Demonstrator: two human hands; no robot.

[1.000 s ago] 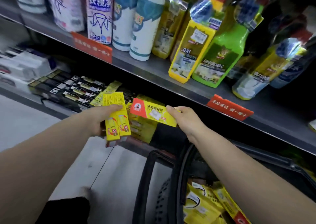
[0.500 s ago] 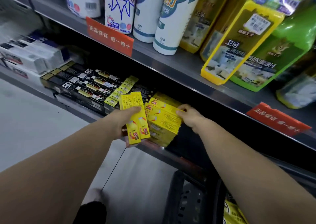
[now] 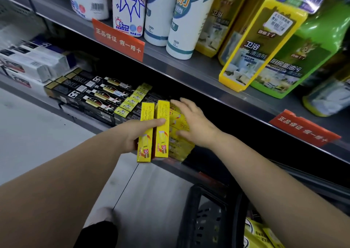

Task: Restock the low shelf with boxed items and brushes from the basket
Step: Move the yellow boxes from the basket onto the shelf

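Two yellow boxes (image 3: 153, 132): standing side by side in the left hand, long edges touching, red-marked ends pointing toward 6 o'clock, just in front of the low shelf's edge.
Left hand (image 3: 136, 134): gripping both boxes, thumb lying across their faces, fingers wrapping behind out of sight.
Right hand (image 3: 193, 121): lying flat and open on the shelved stack at 3 o'clock of the held boxes, fingers spreading, gripping nothing.
Yellow box stack (image 3: 180, 134): sitting on the low shelf, touching the held boxes' right side.
Low shelf (image 3: 178, 165): running from 9 o'clock toward 4 o'clock, carrying black boxes (image 3: 91, 94) and small yellow cartons (image 3: 132, 100) at 10 o'clock of the hands.
Basket (image 3: 210, 217): sitting at 5 o'clock, black, showing yellow packets (image 3: 259, 234) inside.
Upper shelf: carrying cleaner bottles (image 3: 181, 24) at 12 o'clock, orange tag (image 3: 119, 39) hanging on its edge.
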